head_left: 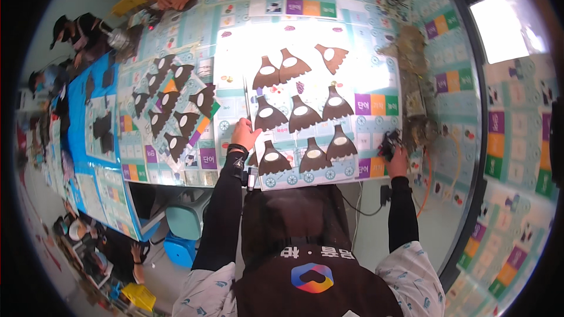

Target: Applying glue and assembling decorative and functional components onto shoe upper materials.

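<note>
My left hand is at the left edge of a printed white board, with its fingers bent and its thumb over the edge. Several brown, skirt-shaped pieces lie on the board, each with a narrow top, a scalloped lower edge and a white oval. Off the board's right side, my right hand is closed around a small black object; its kind cannot be made out. A dark band and a small device sit at my left wrist.
To the left, more brown pieces lie on another printed sheet. A blue-covered table stands farther left, with stools beneath. Another person's hands rest at the far side. An orange cord hangs at the right.
</note>
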### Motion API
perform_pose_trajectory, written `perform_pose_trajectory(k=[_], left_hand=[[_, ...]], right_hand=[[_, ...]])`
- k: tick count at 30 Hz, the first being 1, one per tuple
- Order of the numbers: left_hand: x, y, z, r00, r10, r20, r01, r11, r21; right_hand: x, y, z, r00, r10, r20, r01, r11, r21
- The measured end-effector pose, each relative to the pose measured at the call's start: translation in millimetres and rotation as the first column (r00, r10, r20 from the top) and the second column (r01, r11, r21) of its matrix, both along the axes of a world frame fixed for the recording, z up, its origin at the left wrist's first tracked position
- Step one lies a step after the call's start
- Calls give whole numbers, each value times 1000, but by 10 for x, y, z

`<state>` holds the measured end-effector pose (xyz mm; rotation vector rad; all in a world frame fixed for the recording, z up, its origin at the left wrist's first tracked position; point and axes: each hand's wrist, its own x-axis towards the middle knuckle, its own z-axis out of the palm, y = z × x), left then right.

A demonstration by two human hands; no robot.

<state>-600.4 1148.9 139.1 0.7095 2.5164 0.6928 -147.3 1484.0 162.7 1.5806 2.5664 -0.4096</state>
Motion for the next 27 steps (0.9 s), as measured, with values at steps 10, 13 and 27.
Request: perform_pose_trajectory(k=[10, 13, 27], left_hand=[[44, 149, 7, 968, 222, 117, -219, 975, -33], [0, 75, -10, 960, 253, 121, -245, 966, -81], [39, 116, -217, 972, 234, 38, -232, 972, -34]], right_hand=[[-155, 288, 575, 809, -282, -516, 65, 915, -398], [-1134, -87, 1974, 791, -513, -333, -17, 526, -850], [-3692, -1490, 1324, 940, -170, -295, -217, 366, -905]])
